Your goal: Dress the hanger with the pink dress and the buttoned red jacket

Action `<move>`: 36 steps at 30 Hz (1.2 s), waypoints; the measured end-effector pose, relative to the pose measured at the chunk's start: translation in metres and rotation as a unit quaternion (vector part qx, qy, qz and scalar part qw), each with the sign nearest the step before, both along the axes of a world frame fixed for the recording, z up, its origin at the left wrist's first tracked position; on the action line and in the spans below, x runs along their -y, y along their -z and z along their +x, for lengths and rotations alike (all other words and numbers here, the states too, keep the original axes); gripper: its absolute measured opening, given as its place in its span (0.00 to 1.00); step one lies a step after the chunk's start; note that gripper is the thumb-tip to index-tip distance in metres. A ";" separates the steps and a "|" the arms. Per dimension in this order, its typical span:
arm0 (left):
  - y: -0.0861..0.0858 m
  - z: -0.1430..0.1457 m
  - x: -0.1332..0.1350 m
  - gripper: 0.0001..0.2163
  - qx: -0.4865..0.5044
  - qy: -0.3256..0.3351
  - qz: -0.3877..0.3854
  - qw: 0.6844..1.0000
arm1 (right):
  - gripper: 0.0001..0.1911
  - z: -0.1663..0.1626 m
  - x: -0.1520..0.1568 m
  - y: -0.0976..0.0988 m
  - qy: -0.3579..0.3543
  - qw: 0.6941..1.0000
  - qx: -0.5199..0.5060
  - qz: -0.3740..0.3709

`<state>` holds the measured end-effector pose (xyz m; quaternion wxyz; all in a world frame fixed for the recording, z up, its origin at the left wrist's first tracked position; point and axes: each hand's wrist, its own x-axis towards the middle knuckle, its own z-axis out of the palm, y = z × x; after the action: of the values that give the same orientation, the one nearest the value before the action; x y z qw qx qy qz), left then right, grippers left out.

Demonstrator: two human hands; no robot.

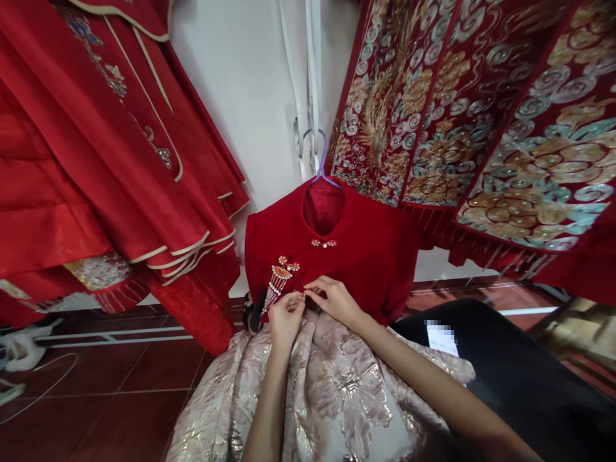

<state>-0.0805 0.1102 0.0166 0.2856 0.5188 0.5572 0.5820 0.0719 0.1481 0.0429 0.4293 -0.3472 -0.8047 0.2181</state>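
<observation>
A dark red velvet top [370,263] with a stand collar hangs on a thin purple hanger [321,168]. At its neck sits a gold floral clasp [323,244]. To the left of its front is a fan-shaped ornament [279,282] with beaded tassels. My left hand [286,316] is closed in a pinch below that ornament. My right hand [334,298] pinches close beside it, the fingertips of both nearly meeting at the top's lower front. Whatever is between them is tiny, reddish and cannot be made out. Below lies a pale, shiny floral fabric [351,385] under my forearms.
Red garments with cream piping [158,212] hang at left. Richly embroidered dark red panels [462,128] hang at right. A white rack pole [297,77] stands against the wall. On a black surface [520,372] at right lies a lit phone [441,340]. The floor [125,385] is dark red tile.
</observation>
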 end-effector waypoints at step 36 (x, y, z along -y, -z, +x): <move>0.006 0.000 0.003 0.07 -0.143 -0.023 0.058 0.988 | 0.19 0.015 0.021 0.004 -0.043 0.982 -0.049 -0.178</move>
<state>-0.0809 0.1075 0.0103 0.1593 0.5993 0.5695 0.5396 0.0866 0.1275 0.0386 0.3899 -0.3723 -0.7448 0.3932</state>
